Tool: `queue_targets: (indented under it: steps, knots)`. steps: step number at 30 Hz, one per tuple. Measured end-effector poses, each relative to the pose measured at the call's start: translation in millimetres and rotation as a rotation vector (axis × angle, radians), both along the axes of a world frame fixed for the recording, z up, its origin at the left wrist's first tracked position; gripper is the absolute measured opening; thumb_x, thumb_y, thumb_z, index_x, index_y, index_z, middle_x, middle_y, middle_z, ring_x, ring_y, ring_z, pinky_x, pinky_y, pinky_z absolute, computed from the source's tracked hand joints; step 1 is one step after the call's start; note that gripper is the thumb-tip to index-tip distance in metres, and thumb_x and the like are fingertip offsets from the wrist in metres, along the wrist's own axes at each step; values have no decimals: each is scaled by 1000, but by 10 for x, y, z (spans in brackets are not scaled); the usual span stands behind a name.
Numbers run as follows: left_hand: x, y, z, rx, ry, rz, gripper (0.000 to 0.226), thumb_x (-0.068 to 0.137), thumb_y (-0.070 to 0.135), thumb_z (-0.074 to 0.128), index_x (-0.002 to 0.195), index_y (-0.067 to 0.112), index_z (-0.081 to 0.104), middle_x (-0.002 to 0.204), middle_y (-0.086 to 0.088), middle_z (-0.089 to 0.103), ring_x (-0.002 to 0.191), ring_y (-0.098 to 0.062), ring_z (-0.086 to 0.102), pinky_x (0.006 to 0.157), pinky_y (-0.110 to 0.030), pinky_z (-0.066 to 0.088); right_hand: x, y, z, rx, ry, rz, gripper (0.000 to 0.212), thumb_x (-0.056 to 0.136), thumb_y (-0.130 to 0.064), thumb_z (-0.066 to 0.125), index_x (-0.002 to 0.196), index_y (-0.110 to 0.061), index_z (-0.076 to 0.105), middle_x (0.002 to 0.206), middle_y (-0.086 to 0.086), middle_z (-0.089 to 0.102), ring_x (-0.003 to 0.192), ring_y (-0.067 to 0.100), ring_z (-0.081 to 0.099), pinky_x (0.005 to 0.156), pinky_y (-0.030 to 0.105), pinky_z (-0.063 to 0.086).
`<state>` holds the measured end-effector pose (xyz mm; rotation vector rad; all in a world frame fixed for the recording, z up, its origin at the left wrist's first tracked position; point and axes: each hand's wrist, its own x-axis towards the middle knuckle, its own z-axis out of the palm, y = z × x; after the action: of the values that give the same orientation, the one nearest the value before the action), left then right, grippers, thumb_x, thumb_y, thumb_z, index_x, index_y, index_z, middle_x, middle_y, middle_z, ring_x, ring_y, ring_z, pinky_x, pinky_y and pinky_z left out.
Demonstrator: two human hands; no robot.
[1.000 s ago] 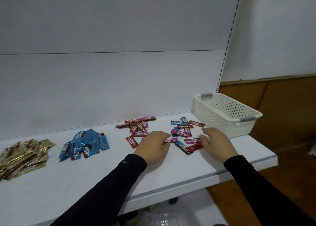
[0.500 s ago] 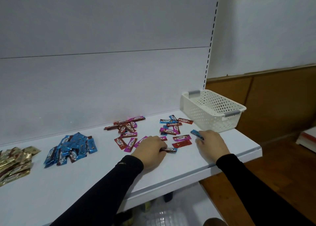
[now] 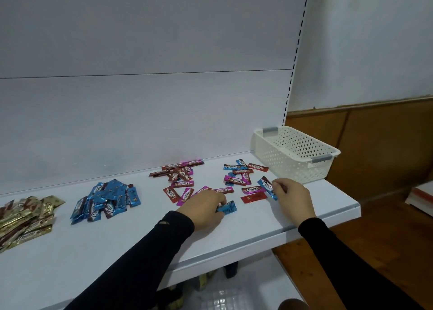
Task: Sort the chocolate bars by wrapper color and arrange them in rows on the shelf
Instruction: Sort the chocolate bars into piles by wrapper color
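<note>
Fingers [image 3: 216, 200] of the left hand [image 3: 201, 207] were curled round a blue bar [image 3: 226, 208], pinching its end against the white shelf [image 3: 117, 244]. The right hand [image 3: 291, 198] sat a bit nearer the basket [image 3: 295, 154], and its fingertips pinched another blue bar [image 3: 267, 187] that lay tilted on the shelf. Both arms wore black sleeves [image 3: 145, 258].

Between the two hands lay a red bar [image 3: 254, 197] and a brown one just behind it. A small mixed bunch [image 3: 241, 172] of blue, pink and red bars lay next to the basket, on its left. Further from the basket was a pile of red and pink bars [image 3: 181, 176], with some reaching back to the wall. Further away still was a heap of blue bars [image 3: 106, 199]. Furthest from the basket, at the edge of the view, was a heap of gold bars [image 3: 25, 218].

The basket was white with little holes and stood at the right end of the shelf, near the back. It looked like it had nothing inside.
</note>
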<state>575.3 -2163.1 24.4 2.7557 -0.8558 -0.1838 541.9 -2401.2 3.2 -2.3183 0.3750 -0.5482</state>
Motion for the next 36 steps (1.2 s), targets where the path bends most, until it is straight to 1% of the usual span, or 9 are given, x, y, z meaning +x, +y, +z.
queue_targets:
  steps: [3, 7, 12, 15, 19, 23, 28, 33, 36]
  knots:
    - [-12, -24, -39, -160, 58, 92, 11, 98, 18, 54, 108, 19, 58, 114, -5, 65, 93, -13, 55, 68, -18, 44, 5, 142, 12, 298, -19, 68, 20, 98, -26, 56, 104, -14, 72, 96, 2, 73, 81, 13, 66, 68, 23, 47]
    - [-1, -55, -77, -816, 507, 389, 22, 92, 7, 65, 111, 14, 58, 101, -8, 67, 82, -19, 67, 70, -31, 58, -10, 417, 83, 614, -32, 210, 13, 94, -19, 64, 101, -12, 72, 82, 4, 73, 63, 6, 62, 55, 19, 47]
    - [43, -150, -89, -1288, 848, 524, 14, 98, 9, 58, 110, 6, 65, 97, -14, 75, 81, -23, 71, 72, -37, 59, 106, 716, 138, 585, -14, 363, 7, 91, -14, 67, 95, -13, 73, 85, 8, 73, 69, 15, 66, 60, 22, 53]
    - [118, -165, -121, -1326, 819, 533, 18, 100, 23, 60, 108, 8, 66, 88, -9, 76, 76, -20, 74, 69, -35, 58, 228, 775, 135, 455, -10, 368, 7, 90, -20, 68, 92, -20, 75, 85, -5, 73, 71, 2, 67, 58, 17, 50]
    - [271, -134, -185, -1352, 735, 575, 15, 99, 24, 63, 107, 11, 65, 93, -11, 76, 72, -21, 74, 60, -31, 56, 420, 762, 136, 293, 13, 374, 12, 92, -27, 65, 88, -23, 76, 83, -9, 74, 78, 5, 67, 69, 20, 47]
    - [503, -34, -208, -1417, 662, 630, 14, 98, 21, 63, 109, 11, 64, 101, -16, 73, 69, -21, 73, 59, -31, 56, 656, 599, 126, -115, 71, 266, 23, 97, -28, 56, 108, -17, 73, 108, -5, 69, 102, 14, 61, 85, 22, 41]
    - [724, 44, -202, -1485, 620, 634, 19, 97, 19, 64, 114, 11, 66, 111, -19, 70, 89, -29, 74, 62, -31, 58, 729, 530, -10, -264, 148, 325, 33, 98, -28, 53, 66, -23, 61, 68, -5, 62, 70, 15, 55, 59, 21, 34]
    - [818, 67, -224, -1475, 604, 596, 16, 99, 18, 61, 113, 13, 66, 111, -18, 71, 92, -29, 75, 65, -33, 60, 899, 504, -14, -256, 116, 214, 22, 97, -33, 55, 93, -21, 73, 85, -5, 70, 77, 11, 59, 61, 15, 37]
    - [864, 77, -238, -1439, 593, 597, 14, 99, 18, 61, 112, 14, 66, 115, -18, 68, 93, -28, 74, 65, -33, 61, 1059, 620, -26, -326, 241, 106, 40, 92, -53, 55, 79, -19, 70, 74, -2, 65, 71, 14, 58, 56, 24, 36]
